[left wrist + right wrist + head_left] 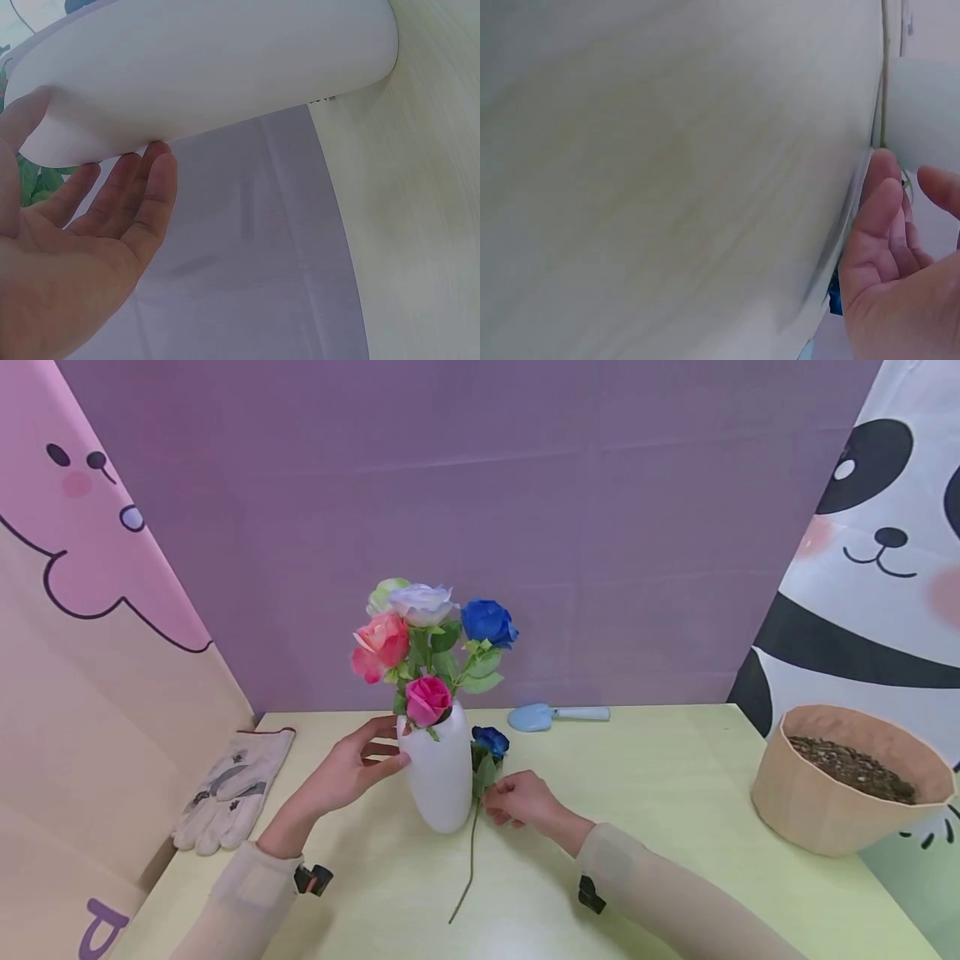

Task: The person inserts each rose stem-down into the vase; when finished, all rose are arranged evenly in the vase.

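Observation:
A white vase (438, 781) stands on the table, holding several artificial roses: a coral rose (381, 647), a pink rose (428, 700), a pale lilac one (422, 604) and a blue one (489, 622). My left hand (352, 768) holds the vase's left side near the top, thumb in front, and fingertips (161, 161) at its wall in the left wrist view. Right of the vase, another blue rose (491, 741) lies on the table, its stem (472, 852) toward me. At its leaves is my right hand (528, 802), fingers loosely bent, thumb apart from them in the right wrist view.
Behind the vase lies a light blue trowel (558, 716) near the table's back edge. Work gloves (236, 789) rest at the left edge. A tan fabric pot (817, 810) with soil stands on the right. A purple backdrop (600, 527) rises behind the table (660, 760).

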A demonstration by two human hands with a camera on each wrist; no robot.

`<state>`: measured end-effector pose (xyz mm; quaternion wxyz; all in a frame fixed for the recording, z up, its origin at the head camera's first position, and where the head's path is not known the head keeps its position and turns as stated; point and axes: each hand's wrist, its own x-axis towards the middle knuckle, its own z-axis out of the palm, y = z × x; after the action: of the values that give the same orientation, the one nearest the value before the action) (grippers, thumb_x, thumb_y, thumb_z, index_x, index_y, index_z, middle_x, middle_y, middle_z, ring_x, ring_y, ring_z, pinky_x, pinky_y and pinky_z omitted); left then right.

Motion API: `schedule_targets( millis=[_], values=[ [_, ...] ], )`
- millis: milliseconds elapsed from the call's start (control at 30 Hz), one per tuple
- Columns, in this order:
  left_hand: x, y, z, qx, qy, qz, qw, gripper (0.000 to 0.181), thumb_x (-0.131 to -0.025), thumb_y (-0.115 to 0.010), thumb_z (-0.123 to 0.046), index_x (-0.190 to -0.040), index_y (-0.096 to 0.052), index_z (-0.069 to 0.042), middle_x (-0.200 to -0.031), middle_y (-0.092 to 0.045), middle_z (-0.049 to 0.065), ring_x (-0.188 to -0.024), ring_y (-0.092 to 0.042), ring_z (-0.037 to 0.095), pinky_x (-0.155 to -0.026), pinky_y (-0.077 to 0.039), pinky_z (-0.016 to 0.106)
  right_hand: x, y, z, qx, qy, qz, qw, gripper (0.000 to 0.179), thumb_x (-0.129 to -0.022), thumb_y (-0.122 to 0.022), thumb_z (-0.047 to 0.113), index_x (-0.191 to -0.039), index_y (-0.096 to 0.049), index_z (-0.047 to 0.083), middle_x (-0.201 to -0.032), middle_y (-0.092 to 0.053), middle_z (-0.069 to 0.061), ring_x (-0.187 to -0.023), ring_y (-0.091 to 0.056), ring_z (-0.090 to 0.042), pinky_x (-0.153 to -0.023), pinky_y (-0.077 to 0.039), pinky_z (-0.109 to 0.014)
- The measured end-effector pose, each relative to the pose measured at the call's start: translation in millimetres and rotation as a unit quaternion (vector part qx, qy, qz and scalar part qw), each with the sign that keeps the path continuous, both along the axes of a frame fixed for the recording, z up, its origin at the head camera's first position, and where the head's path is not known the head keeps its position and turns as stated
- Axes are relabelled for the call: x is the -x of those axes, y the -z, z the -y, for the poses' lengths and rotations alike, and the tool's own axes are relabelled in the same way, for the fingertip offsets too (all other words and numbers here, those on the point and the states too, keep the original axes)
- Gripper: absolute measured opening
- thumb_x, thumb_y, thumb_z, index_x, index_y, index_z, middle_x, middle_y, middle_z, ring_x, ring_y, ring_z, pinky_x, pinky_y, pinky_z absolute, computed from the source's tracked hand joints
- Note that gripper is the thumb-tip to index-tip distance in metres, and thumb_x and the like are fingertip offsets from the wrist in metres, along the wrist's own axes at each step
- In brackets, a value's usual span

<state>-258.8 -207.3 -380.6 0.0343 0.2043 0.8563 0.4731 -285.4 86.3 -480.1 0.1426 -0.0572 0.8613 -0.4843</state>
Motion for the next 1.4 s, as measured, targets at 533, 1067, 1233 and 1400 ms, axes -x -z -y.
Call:
schedule_targets(
  millis=[533,1067,1233,1400],
  values=[
    [1.0,-0.5,0.4,0.000,-0.002,0.005,1.0000,0.065,-0.095,-0.069,-0.030,-0.149,-0.039,-0.012,-0.141,-0.053,0.015,-0.126,-0.059,0.037,-0.095,-0.058,0.041,1.9,6.0,8.6,-0.014,-0.012,0.016,0.9997,0.015,-0.091,-0.072,0.023,-0.089,-0.077,0.009,-0.081,-0.077,-0.004,-0.070,-0.072,-0.012,-0.057,-0.055,-0.030],
    [1.2,0.4,0.8,0.004,-0.001,0.003,1.0000,0.065,-0.095,-0.069,-0.032,-0.150,-0.038,-0.014,-0.141,-0.052,0.014,-0.126,-0.059,0.037,-0.095,-0.058,0.042,3.8,7.0,8.9,0.018,-0.006,0.038,0.9991,0.017,-0.094,-0.064,0.017,-0.091,-0.074,0.003,-0.078,-0.076,-0.007,-0.065,-0.071,-0.013,-0.055,-0.055,-0.027],
    [1.0,0.0,1.2,0.002,0.000,0.003,1.0000,0.065,-0.095,-0.069,-0.031,-0.150,-0.038,-0.013,-0.141,-0.053,0.015,-0.126,-0.059,0.037,-0.095,-0.058,0.042,3.8,2.4,3.8,0.089,0.018,0.078,0.9928,0.015,-0.094,-0.061,0.010,-0.100,-0.068,-0.002,-0.088,-0.077,-0.015,-0.067,-0.073,-0.016,-0.058,-0.057,-0.027],
    [0.9,-0.4,0.8,0.004,0.001,0.000,1.0000,0.065,-0.095,-0.069,-0.030,-0.150,-0.039,-0.012,-0.141,-0.053,0.015,-0.126,-0.059,0.037,-0.095,-0.058,0.041,4.9,-3.2,-1.3,0.130,0.034,0.105,0.9853,0.017,-0.095,-0.061,0.010,-0.105,-0.063,-0.003,-0.096,-0.076,-0.018,-0.069,-0.071,-0.013,-0.060,-0.057,-0.025]
  ],
)
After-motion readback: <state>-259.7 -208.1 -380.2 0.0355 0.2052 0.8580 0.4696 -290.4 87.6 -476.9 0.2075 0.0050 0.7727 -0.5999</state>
